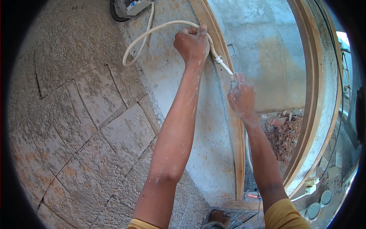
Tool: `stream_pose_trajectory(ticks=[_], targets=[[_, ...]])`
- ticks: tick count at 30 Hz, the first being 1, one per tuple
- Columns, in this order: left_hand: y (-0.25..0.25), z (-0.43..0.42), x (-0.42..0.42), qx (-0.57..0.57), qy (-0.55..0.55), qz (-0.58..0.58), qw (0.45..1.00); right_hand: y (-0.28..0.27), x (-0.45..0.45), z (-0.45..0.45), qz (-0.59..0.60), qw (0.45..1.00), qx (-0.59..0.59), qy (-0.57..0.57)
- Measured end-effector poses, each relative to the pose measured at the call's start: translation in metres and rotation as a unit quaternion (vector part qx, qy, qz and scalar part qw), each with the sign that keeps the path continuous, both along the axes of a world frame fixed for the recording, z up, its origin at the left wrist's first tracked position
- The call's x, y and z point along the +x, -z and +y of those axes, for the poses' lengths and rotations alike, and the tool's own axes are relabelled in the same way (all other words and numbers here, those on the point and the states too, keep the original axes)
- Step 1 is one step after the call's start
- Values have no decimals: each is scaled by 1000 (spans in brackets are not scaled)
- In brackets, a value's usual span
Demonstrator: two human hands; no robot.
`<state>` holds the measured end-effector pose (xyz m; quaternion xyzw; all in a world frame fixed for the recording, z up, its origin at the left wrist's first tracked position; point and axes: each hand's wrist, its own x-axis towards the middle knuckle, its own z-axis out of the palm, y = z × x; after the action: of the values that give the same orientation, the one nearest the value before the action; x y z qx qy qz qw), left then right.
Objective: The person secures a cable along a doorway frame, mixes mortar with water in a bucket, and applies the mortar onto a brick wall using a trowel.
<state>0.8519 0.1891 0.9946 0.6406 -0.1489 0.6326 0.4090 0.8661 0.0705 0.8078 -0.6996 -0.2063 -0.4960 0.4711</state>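
Even, fairly bright daylight falls with soft shadows; a glaring white patch sits at right. Fisheye distortion bends the black-vignetted edges.

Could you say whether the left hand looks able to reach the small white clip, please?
Probably yes: the small white clip sits uncovered on the cream flexible cable, near the left hand, with nothing visible in between.

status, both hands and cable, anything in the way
Left hand on cable, right hand gripping it lower. Cable loops beside left hand. Nothing seen blocking.
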Motion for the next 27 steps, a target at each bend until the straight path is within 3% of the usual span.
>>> stream_pose_trajectory(ticks=[4, 10, 13, 18, 21, 24, 27], targets=[[-7, -4, -7, 60, -107, 79, 989, 4, 1, 1, -9, 1000, 6, -15], [-7, -9, -19, 82, -136, 90, 983, 1, 0, -1, 23, 999, -6, -35], [-9, -3, -7, 127, -218, 42, 967, 6, 2, -4, 7, 1000, -11, -28], [-17, 20, 4, 167, -78, 104, 977, 9, 18, -4, -47, 998, -32, 1], [-12, 15, -22, 184, -3, 154, 971, 4, 11, -6, -18, 999, -40, -2], [-19, -10, -67, 235, -163, 270, 919, 0, 4, -11, 19, 998, -46, -35], [-15, -14, -64, 274, -216, 205, 914, 4, 11, -8, -27, 999, -25, -14]])
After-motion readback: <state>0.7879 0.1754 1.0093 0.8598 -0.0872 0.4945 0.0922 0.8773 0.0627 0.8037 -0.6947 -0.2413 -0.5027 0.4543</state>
